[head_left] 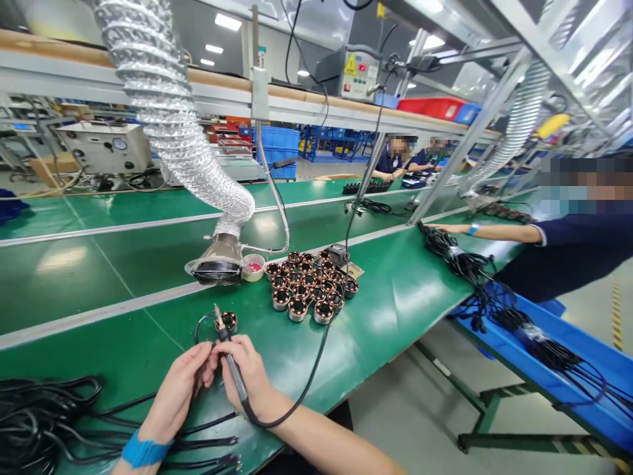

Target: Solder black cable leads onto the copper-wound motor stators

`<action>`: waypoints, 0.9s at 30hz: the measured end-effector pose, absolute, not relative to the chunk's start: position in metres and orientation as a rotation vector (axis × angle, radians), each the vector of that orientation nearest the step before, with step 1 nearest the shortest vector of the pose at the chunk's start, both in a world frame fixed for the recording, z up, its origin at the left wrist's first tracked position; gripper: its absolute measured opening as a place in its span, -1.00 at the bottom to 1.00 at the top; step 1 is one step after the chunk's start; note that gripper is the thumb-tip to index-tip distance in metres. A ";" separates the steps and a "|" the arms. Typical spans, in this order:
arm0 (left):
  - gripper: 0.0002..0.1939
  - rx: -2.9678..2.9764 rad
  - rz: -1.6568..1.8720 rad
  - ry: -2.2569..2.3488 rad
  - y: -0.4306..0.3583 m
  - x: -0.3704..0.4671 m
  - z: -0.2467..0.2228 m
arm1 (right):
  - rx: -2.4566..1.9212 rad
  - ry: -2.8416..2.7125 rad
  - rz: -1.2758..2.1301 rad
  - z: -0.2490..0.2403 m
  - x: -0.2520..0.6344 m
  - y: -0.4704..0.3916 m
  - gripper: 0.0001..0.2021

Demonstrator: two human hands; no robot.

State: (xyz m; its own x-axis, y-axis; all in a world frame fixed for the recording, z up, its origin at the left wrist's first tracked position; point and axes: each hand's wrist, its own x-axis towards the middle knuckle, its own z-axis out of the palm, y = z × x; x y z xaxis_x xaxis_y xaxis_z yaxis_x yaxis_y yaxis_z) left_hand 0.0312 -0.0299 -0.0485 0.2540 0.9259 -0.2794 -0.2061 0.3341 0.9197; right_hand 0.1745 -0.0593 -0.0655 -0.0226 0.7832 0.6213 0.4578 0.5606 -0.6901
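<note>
My right hand (pixel 250 373) is closed around a soldering iron (pixel 237 377), its tip pointing up and away from me beside a single copper-wound motor stator (pixel 228 322). Fingers of my left hand (pixel 180 382) are pinched together on a black cable, close against the fingertips of my right hand. A thin dark wire (pixel 196 326) loops from near my left fingers toward the stator. The exact grip point on the cable is hidden by the fingers. Farther off, a cluster of several similar stators (pixel 309 284) stands on the green bench (pixel 395 284).
Black cables (pixel 39 422) are heaped at the lower left. A fume extractor nozzle (pixel 220 260) hangs beside a small round tub (pixel 254 267). At right, a co-worker's arm (pixel 504 233) reaches to cable bundles (pixel 457 257) above a blue trough (pixel 588 356). The iron's cord (pixel 316 363) crosses the bench.
</note>
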 end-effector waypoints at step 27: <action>-0.62 2.626 0.067 1.496 -0.027 0.062 0.007 | -1.285 -1.205 0.655 -0.011 0.238 0.010 -0.65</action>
State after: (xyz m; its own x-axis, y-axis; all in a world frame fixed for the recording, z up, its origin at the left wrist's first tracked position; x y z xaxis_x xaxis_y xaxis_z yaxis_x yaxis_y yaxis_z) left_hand 0.0618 -0.0270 0.0069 0.5109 0.8594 -0.0197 0.8542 -0.5049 0.1242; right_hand 0.2381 0.0099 -0.0111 0.3056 0.9036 0.3002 0.2401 0.2320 -0.9426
